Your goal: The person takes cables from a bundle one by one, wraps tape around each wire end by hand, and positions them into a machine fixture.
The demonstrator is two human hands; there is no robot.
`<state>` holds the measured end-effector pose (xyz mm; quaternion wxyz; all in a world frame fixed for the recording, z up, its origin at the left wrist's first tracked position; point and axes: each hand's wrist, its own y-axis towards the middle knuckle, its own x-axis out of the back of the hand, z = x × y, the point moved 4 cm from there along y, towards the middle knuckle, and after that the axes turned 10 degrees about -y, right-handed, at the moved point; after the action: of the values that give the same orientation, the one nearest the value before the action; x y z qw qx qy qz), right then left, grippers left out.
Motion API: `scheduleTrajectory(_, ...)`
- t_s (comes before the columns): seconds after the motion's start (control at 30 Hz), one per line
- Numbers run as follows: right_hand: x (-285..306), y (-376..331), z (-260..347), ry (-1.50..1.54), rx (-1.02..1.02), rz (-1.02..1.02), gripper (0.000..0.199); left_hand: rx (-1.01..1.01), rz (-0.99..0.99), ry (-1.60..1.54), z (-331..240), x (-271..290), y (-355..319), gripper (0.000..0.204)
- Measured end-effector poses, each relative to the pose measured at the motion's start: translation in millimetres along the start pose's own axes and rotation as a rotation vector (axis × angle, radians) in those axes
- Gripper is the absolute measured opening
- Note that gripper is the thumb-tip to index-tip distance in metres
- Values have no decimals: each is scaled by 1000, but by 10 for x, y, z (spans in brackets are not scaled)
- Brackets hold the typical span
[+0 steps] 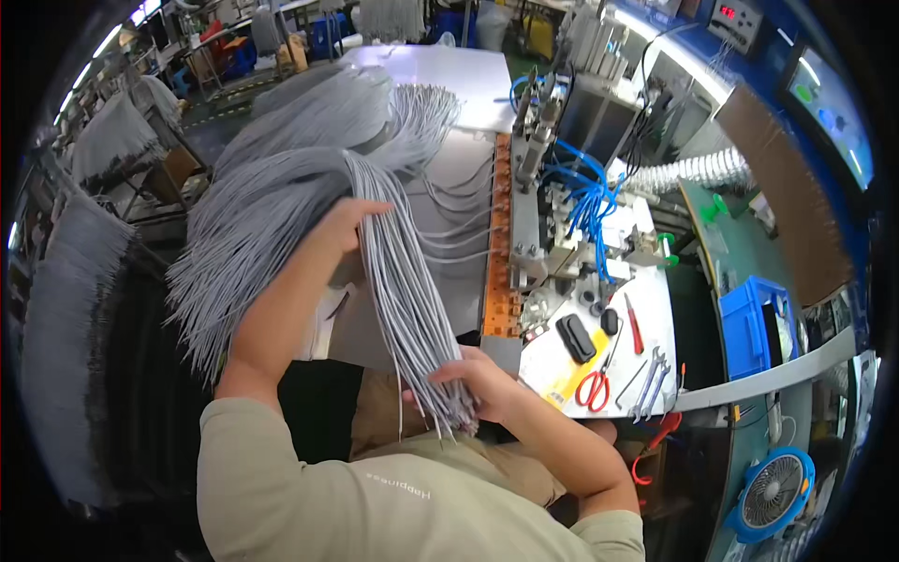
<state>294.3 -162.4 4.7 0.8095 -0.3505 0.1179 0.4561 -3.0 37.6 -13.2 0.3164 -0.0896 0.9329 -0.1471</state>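
A thick bundle of thin grey cables (398, 281) arches over the worktable and hangs down toward my lap. My left hand (348, 225) is closed around its upper part, with the thumb lying across the strands. Lower down, my right hand (476, 377) grips the bundle close to its gathered ends; some of its fingers are hidden behind the cables. To the left, the rest of the cables fans out over the table's edge. Beyond lies another large pile of grey cables (328, 108). Several single cables run to an orange fixture strip (501, 234) on the machine.
Right of the strip stands a machine with blue air tubes (590, 201). Red-handled scissors (592, 389), wrenches (654, 382), a red screwdriver (634, 323) and a black case (575, 338) lie on the white bench. A blue bin (746, 328) and a blue fan (773, 492) are farther right. Cable racks (70, 300) stand left.
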Motion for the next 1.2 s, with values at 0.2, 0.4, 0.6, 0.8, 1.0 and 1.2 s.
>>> scheduleTrajectory(0.2, 439, -952, -815, -126, -228, -107, 43, 191, 32, 88, -31, 145, -462, 38)
scheduleTrajectory(0.4, 661, -1455, -1127, -115, 5, -240, 39, 269, -50, -45, 765, -385, -1690, 35)
scheduleTrajectory(0.6, 696, -1412, -1029, -16, 224, -333, 36, 197, -55, 256, 258, -360, -2014, 44)
scheduleTrajectory(0.8, 684, -1361, -955, -226, 240, -395, 27, -664, -107, 1266, -339, -412, -1801, 48)
scheduleTrajectory(1.0, 469, -1180, -469, -426, 306, -467, 15, -766, 1244, 1616, 350, -1355, -1508, 42)
scheduleTrajectory(1.2, 124, -975, -239, -1170, 672, -727, 25, -783, 278, 1850, -573, -903, -28, 37)
